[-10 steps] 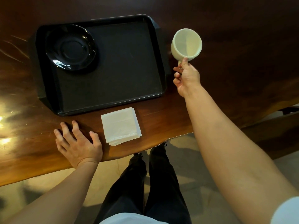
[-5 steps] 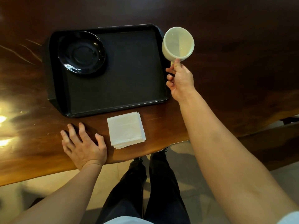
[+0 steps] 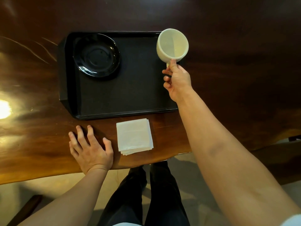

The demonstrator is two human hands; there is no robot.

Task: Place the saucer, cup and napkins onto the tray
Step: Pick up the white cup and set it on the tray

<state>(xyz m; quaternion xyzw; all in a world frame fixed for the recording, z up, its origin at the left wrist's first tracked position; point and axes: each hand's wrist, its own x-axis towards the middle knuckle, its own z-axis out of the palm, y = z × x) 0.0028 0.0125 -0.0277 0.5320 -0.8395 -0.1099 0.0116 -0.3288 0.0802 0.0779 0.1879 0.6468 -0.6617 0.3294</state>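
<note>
A black tray [image 3: 130,95] lies on the dark wooden table. A black saucer [image 3: 96,55] sits in its far left corner. My right hand [image 3: 177,79] holds a cream cup [image 3: 172,45] by its handle, lifted over the tray's far right corner, its mouth tilted toward me. A stack of white napkins [image 3: 134,136] lies on the table just in front of the tray's near edge. My left hand [image 3: 90,149] rests flat on the table left of the napkins, fingers spread, holding nothing.
The wooden table [image 3: 236,79] has a curved near edge right below my left hand and the napkins. A bright light reflection [image 3: 4,109] glares at the left. My legs in dark trousers [image 3: 143,193] stand beneath the edge.
My right hand has carried the cup leftward, from beside the tray's right edge to over its far right corner. The left hand and napkins stay put.
</note>
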